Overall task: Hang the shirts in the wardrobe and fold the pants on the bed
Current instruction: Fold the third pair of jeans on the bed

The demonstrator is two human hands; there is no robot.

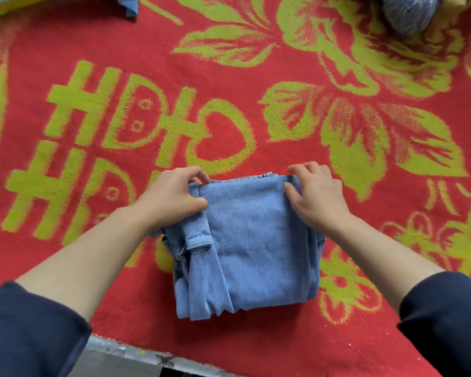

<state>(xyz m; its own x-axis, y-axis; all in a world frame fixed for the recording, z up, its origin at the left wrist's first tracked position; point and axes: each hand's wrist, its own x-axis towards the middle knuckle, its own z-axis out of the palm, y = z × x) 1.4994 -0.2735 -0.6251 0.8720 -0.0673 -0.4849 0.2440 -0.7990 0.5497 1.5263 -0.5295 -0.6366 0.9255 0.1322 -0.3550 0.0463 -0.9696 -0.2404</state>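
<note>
well, close to me my dark left sleeve (25, 330) and right sleeve (446, 322) sit at the bottom corners. a gray metal edge (125, 357) peeks out from under the blanket (229, 77). the blanket is red with big green flowers and letters on it, and it is spread out flat. the pants (256, 246) lie on it right in front of me. they are light blue jeans, folded into a fat square, with a hem end lying on the left part. my left hand (174, 194) pinches the far left corner of the pants, thumb and fingers squeezed on the cloth. my right hand (314, 194) holds the far right corner, fingers curled over the edge and thumb on top. far away, a blue cloth (128, 5) pokes in at the top left. a gray fuzzy thing (411, 12) sits at the top right, and i cannot tell what it is.
</note>
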